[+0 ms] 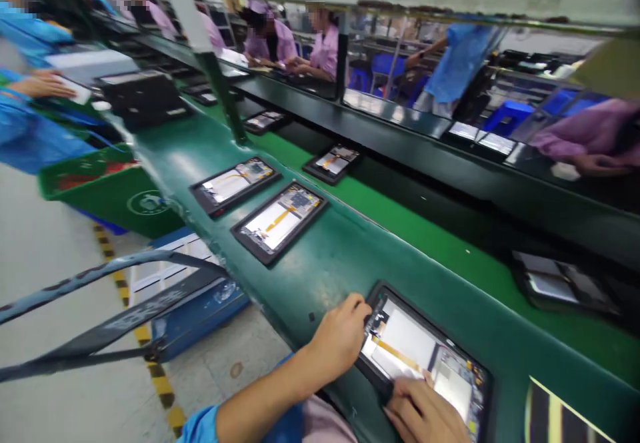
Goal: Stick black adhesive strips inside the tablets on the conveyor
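An opened tablet [400, 330] in a black frame lies on the green bench right before me. Its white battery area, an orange ribbon cable [397, 353] and a circuit board show. My left hand [343, 333] is closed at the tablet's left edge, with the fingertips curled on the frame. Over the near edge bends my right hand [427, 410], its fingers drawn together on the tablet beside the ribbon cable. Whatever the right fingertips pinch is hidden by the hand.
Two more opened tablets [280, 222] [235, 184] lie further left on the bench [320, 283]. A green conveyor belt [400, 220] behind carries several others. A green crate [115, 190], a blue box [195, 316] and a metal rail [110, 316] stand at left. Co-workers sit opposite.
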`<action>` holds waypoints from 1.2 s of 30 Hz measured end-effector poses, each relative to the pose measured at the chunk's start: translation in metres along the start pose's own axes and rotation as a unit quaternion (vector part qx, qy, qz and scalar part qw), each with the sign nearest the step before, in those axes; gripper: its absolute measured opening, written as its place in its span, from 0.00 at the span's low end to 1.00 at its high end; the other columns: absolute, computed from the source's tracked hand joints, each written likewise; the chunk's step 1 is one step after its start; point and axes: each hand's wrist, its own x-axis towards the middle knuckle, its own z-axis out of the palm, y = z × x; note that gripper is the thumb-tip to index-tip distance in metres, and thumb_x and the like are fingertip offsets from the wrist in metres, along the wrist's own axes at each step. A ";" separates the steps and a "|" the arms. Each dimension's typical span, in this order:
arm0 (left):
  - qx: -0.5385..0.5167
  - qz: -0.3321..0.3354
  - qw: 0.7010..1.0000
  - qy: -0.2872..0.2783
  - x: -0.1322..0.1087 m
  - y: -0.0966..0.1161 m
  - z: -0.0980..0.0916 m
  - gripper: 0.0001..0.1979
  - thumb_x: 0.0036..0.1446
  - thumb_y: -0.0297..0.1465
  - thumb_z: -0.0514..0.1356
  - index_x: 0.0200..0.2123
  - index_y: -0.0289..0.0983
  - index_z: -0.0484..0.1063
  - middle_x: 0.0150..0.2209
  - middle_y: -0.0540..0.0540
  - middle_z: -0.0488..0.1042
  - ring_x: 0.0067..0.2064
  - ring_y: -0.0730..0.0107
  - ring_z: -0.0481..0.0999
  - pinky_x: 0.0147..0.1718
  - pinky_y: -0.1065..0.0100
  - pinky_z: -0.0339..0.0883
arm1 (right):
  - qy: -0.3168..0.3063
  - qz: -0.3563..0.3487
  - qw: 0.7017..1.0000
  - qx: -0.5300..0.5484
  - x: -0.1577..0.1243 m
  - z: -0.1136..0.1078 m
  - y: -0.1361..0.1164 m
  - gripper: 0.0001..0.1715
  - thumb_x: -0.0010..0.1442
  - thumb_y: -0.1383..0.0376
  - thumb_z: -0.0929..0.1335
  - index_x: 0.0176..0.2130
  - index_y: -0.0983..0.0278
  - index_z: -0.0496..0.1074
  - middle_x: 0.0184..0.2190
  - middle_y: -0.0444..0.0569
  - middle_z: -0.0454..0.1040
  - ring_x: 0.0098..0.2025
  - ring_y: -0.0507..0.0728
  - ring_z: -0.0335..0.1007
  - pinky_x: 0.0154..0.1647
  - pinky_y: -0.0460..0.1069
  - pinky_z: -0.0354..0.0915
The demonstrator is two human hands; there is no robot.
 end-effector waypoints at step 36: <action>0.174 0.177 0.969 0.010 -0.001 -0.002 -0.015 0.15 0.69 0.32 0.54 0.53 0.43 0.78 0.61 0.38 0.71 0.57 0.50 0.74 0.46 0.57 0.74 | -0.144 0.155 0.969 -0.125 0.042 -0.006 -0.002 0.27 0.71 0.50 0.67 0.60 0.65 0.72 0.52 0.56 0.77 0.49 0.62 0.69 0.50 0.57 0.61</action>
